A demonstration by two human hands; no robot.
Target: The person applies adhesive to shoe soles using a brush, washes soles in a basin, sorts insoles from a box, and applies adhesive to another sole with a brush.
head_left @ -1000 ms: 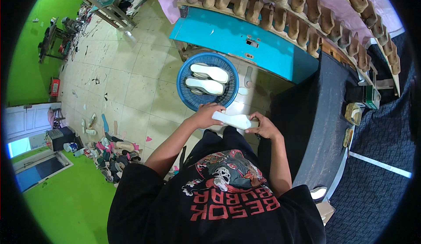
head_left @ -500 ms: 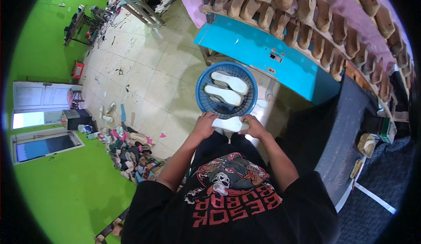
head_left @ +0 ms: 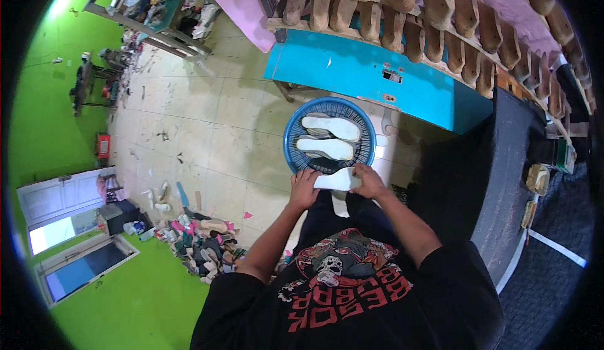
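Note:
A white shoe sole (head_left: pixel 333 179) lies lengthwise between my hands, just above my thighs. My left hand (head_left: pixel 305 187) grips its left end, the fingers curled over it. Around its right end my right hand (head_left: pixel 368 182) is closed. Directly beyond my hands stands a round blue plastic basket (head_left: pixel 289 137). Stacked inside it are more white soles, with a far sole (head_left: pixel 333 125) and a near sole (head_left: pixel 326 149) on top, side by side. Between my thighs shows a white shape (head_left: pixel 340 205) that I cannot make out.
A turquoise panel (head_left: pixel 352 67) on legs stands beyond the basket, below shelves of wooden shoe lasts (head_left: pixel 465 7). On my right is a dark-covered bench (head_left: pixel 513 155). A heap of shoes and scraps (head_left: pixel 204 243) lies at left, by the green wall (head_left: pixel 151 293).
The view has turned and shifted, so the room's left side sits lower. Both hands keep hold of the sole near the basket's front rim.

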